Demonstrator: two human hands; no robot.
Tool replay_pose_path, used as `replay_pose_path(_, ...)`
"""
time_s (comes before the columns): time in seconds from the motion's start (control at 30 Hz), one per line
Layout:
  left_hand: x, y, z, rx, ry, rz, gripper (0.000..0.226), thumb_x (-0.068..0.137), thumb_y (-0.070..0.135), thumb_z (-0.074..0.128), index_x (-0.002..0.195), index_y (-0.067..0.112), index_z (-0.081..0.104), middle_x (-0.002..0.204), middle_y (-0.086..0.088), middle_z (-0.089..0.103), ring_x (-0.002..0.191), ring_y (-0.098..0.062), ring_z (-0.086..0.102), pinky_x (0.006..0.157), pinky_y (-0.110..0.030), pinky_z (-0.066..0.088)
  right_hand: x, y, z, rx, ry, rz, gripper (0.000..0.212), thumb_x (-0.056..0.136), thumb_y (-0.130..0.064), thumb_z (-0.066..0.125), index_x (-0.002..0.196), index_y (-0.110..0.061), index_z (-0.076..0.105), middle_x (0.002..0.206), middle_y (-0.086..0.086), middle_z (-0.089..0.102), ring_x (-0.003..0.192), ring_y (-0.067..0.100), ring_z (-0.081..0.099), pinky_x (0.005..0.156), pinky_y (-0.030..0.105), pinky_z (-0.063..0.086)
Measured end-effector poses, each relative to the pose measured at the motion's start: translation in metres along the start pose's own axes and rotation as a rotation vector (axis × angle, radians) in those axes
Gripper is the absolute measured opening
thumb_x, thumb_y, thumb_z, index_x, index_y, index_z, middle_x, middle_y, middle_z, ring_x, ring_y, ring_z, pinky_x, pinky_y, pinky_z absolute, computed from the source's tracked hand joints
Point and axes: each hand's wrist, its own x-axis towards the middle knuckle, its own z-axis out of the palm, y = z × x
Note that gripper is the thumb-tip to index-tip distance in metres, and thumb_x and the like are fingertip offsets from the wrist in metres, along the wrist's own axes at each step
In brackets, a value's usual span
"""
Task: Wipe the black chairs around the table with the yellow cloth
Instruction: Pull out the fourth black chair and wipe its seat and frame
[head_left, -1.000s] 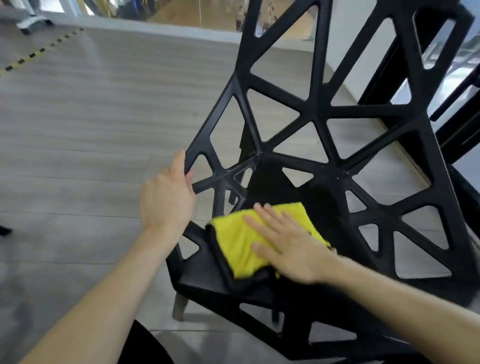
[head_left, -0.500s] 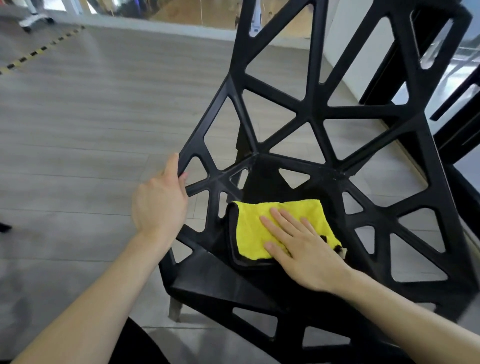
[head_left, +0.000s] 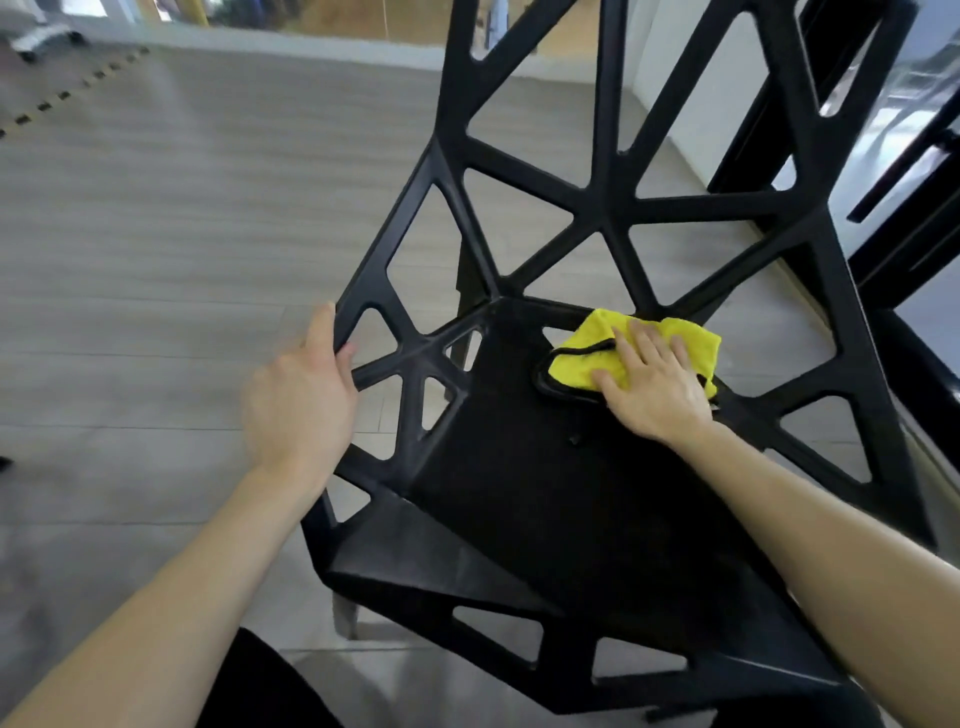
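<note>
A black chair (head_left: 519, 493) with an open triangular lattice back and sides fills the middle of the view. The yellow cloth (head_left: 587, 358), folded and edged in black, lies at the back of the seat where it meets the backrest. My right hand (head_left: 654, 387) presses flat on the cloth with straight, spread fingers. My left hand (head_left: 298, 400) grips the chair's left side frame, thumb on the outer edge and fingers curled round the bar.
Grey wood-look floor (head_left: 182, 234) spreads to the left and behind the chair. A second black frame (head_left: 909, 249) stands close at the right. A white wall (head_left: 696, 93) rises behind, and black-yellow tape (head_left: 62, 96) marks the floor at far left.
My right hand has slid the yellow cloth from the front-left of the seat back and to the right, up to the backrest. My left hand has kept its grip on the side frame.
</note>
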Motion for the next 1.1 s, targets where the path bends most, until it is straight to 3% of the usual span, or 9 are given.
replay_pose_path(0.07, 0.002, 0.0, 0.001, 0.023, -0.004, 0.019, 0.039, 0.109, 0.027, 0.057, 0.143, 0.01, 0.049, 0.069, -0.019, 0.062, 0.056, -0.044, 0.059, 0.051, -0.04, 0.035, 0.008, -0.026, 0.004, -0.008, -0.014, 0.012, 0.083, 0.1, -0.065, 0.023, 0.17, -0.021, 0.017, 0.179, 0.008, 0.007, 0.165, 0.023, -0.001, 0.132, 0.052, -0.006)
replay_pose_path(0.23, 0.002, -0.003, 0.003, 0.027, 0.009, 0.023, 0.038, 0.11, 0.028, 0.058, 0.142, 0.009, 0.051, 0.066, -0.021, 0.062, 0.052, -0.043, 0.058, 0.05, -0.038, 0.034, 0.037, -0.153, 0.003, 0.187, -0.077, -0.233, 0.075, 0.104, -0.055, 0.03, 0.171, -0.028, 0.009, 0.179, 0.002, 0.0, 0.165, 0.019, -0.006, 0.132, 0.053, -0.005)
replay_pose_path(0.4, 0.001, -0.003, 0.003, 0.009, 0.016, 0.015, 0.04, 0.11, 0.026, 0.059, 0.145, 0.006, 0.052, 0.07, -0.026, 0.065, 0.055, -0.047, 0.061, 0.052, -0.038, 0.032, 0.028, -0.028, -0.005, 0.016, -0.012, -0.134, 0.084, 0.097, -0.08, 0.019, 0.169, -0.04, 0.009, 0.179, -0.006, -0.002, 0.165, 0.016, -0.006, 0.133, 0.051, -0.004)
replay_pose_path(0.53, 0.0, 0.001, 0.004, 0.029, 0.018, 0.012, 0.038, 0.109, 0.024, 0.059, 0.142, 0.008, 0.05, 0.07, -0.026, 0.064, 0.054, -0.044, 0.059, 0.051, -0.038, 0.033, 0.011, -0.03, -0.01, 0.031, -0.092, -0.095, 0.075, 0.104, -0.067, 0.022, 0.17, -0.035, 0.007, 0.179, 0.002, -0.004, 0.165, 0.019, -0.008, 0.132, 0.051, -0.005)
replay_pose_path(0.67, 0.002, -0.001, 0.005, 0.055, 0.034, 0.035, 0.038, 0.109, 0.025, 0.057, 0.143, 0.009, 0.047, 0.076, -0.025, 0.066, 0.057, -0.044, 0.061, 0.051, -0.04, 0.034, -0.097, -0.082, -0.021, 0.184, -0.236, -0.496, 0.061, 0.112, -0.05, 0.029, 0.169, -0.042, 0.007, 0.178, -0.008, -0.008, 0.163, 0.008, -0.014, 0.133, 0.042, -0.009)
replay_pose_path(0.77, 0.0, -0.001, 0.006, 0.039, 0.056, 0.034, 0.041, 0.109, 0.025, 0.059, 0.146, 0.009, 0.049, 0.078, -0.027, 0.068, 0.059, -0.047, 0.063, 0.051, -0.04, 0.032, -0.142, -0.085, -0.041, 0.306, -0.382, -0.745, 0.066, 0.108, -0.061, 0.039, 0.166, -0.052, 0.007, 0.176, -0.019, -0.01, 0.158, -0.004, -0.019, 0.128, 0.031, -0.018)
replay_pose_path(0.93, 0.002, -0.003, 0.008, 0.033, 0.061, 0.034, 0.041, 0.111, 0.029, 0.054, 0.148, 0.011, 0.049, 0.084, -0.023, 0.07, 0.065, -0.047, 0.064, 0.056, -0.042, 0.034, -0.031, -0.094, -0.022, 0.088, -0.233, -0.498, 0.088, 0.09, -0.09, 0.013, 0.166, -0.05, -0.004, 0.176, -0.012, -0.018, 0.161, 0.008, -0.02, 0.132, 0.052, -0.006)
replay_pose_path(1.03, 0.004, 0.001, 0.003, 0.022, 0.056, 0.028, 0.04, 0.114, 0.032, 0.049, 0.148, 0.013, 0.049, 0.088, -0.022, 0.07, 0.068, -0.047, 0.063, 0.057, -0.043, 0.035, 0.034, -0.12, -0.009, 0.076, -0.131, -0.307, 0.085, 0.095, -0.08, 0.013, 0.169, -0.041, -0.004, 0.178, -0.001, -0.014, 0.163, 0.017, -0.017, 0.13, 0.057, -0.01)
replay_pose_path(1.1, 0.004, 0.003, -0.003, -0.016, 0.051, -0.007, 0.038, 0.115, 0.032, 0.043, 0.147, 0.014, 0.053, 0.091, -0.023, 0.073, 0.074, -0.049, 0.065, 0.061, -0.043, 0.035, 0.016, -0.137, -0.005, 0.093, -0.154, -0.367, 0.078, 0.102, -0.067, 0.018, 0.17, -0.035, -0.006, 0.178, 0.002, -0.014, 0.163, 0.017, -0.017, 0.131, 0.056, -0.011)
